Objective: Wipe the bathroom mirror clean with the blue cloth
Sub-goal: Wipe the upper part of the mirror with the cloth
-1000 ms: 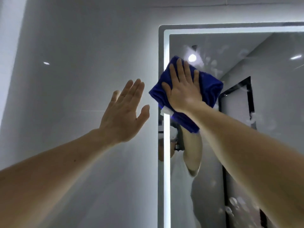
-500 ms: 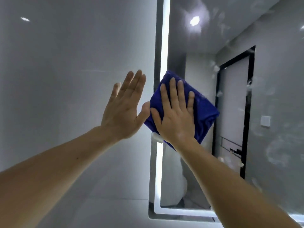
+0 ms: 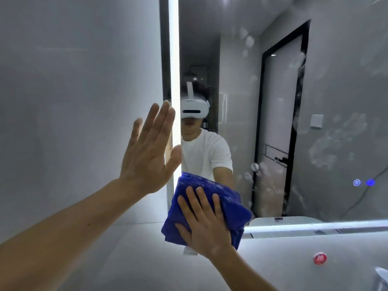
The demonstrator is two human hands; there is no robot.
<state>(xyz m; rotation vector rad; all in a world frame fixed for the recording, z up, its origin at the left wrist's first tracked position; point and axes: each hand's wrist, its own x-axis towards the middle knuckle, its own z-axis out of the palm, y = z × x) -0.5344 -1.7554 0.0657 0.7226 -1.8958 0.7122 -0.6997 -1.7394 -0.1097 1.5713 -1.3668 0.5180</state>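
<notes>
Bathroom: lit mirror (image 3: 273, 101), grey wall tiles (image 3: 73, 80).

I see the mirror (image 3: 273, 101) carrying the blue cloth (image 3: 210, 198), pressed flat at its 7 o'clock corner under my right hand (image 3: 206, 225); smudges dot the glass toward 3 o'clock.

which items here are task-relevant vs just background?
In the job:
blue cloth, pressed flat under the right hand
mirror, smudged on its right side
left hand, open, fingers spread, by the mirror's lit edge

Just there:
red round sticker below the mirror
two blue lit icons on the glass
</notes>
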